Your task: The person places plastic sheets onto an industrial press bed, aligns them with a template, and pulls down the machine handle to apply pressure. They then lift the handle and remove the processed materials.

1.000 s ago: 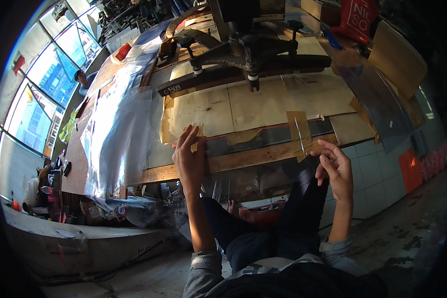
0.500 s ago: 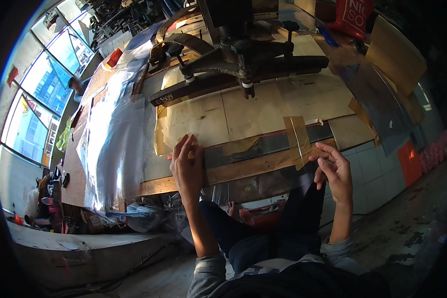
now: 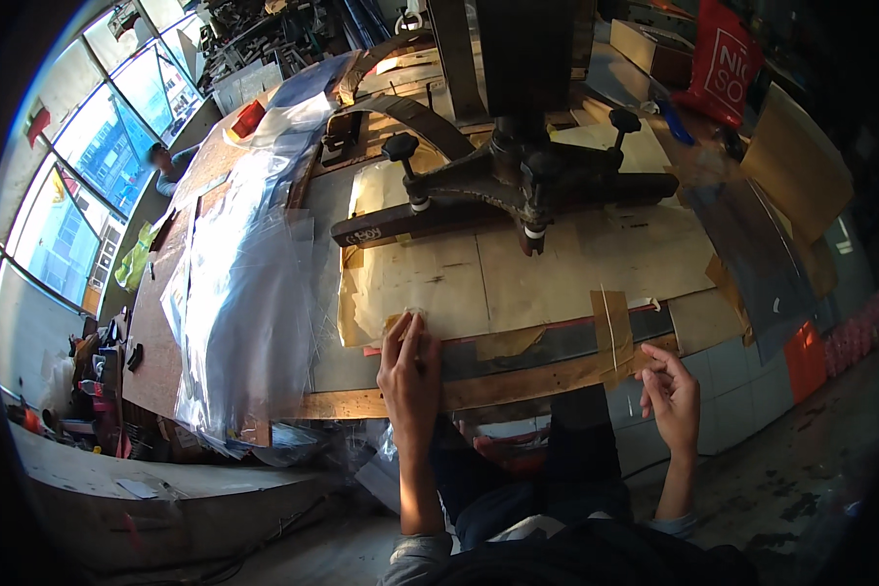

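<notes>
Seated close to the bench, dark-trousered knees under its edge. Left hand (image 3: 410, 371) laid flat, fingers straight and together, pressing on a thin clear film sheet (image 3: 412, 327) at the near side of the work surface, not gripping it. Right hand (image 3: 674, 396) lifted a little off the bench edge, fingers half curled near the brown tape strip (image 3: 612, 327); cannot tell if something thin is pinched between them. Film sheet seemingly positioned on the yellowish paper-covered board (image 3: 518, 273), with its near corner held down, so placing looks nearly done; any pressing looks still to come, since the press arm is well apart from the hands. Along the near side, a wooden edge rail (image 3: 518, 383) and a dark strip just behind it. To the left, a large heap of clear plastic sheets (image 3: 239, 293) over the brown table, touching the left border of the board. Further back, a heavy dark press arm with round knobs (image 3: 508, 186) above the board, blocking free reach to the far half. To the right, brown cardboard pieces (image 3: 801, 156) and a red bag (image 3: 723, 59). Far left, bright windows (image 3: 78, 186) and another person's sleeve (image 3: 171, 171) at the table end.
</notes>
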Available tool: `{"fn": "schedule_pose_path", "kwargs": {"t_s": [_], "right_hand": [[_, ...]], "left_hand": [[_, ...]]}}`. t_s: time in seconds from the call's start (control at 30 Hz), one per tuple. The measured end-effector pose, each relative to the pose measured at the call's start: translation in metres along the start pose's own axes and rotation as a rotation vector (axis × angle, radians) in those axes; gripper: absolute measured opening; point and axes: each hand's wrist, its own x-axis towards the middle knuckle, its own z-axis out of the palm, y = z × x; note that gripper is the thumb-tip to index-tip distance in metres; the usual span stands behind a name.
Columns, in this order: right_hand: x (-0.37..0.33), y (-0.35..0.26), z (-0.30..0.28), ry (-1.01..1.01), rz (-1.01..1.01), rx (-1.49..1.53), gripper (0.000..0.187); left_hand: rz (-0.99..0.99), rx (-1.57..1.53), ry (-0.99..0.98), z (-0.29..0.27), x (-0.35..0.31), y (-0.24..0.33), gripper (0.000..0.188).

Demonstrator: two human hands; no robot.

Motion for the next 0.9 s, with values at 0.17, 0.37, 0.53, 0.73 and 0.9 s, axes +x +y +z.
{"fn": "schedule_pose_path", "kwargs": {"t_s": [0.17,0.37,0.53,0.73,0.9], "right_hand": [[-0.004,-0.019,0.021,0.278,-0.301,-0.926,0.034],[0.008,-0.006,0.045,0.142,-0.533,-0.922,0.039],[0.018,0.022,0.052,0.212,-0.621,-0.798,0.038],[0.035,0.044,0.060,0.491,-0.834,-0.766,0.037],[0.041,0.052,0.066,0.507,-0.930,-0.681,0.039]], "left_hand": [[-0.034,-0.038,-0.054,0.002,0.000,0.004,0.035],[0.188,0.362,-0.071,-0.009,-0.017,0.014,0.038],[0.321,0.194,-0.134,0.004,-0.044,0.018,0.025],[0.537,0.289,0.166,0.033,-0.039,0.004,0.034],[0.565,0.355,0.225,0.033,-0.043,0.000,0.047]]}}
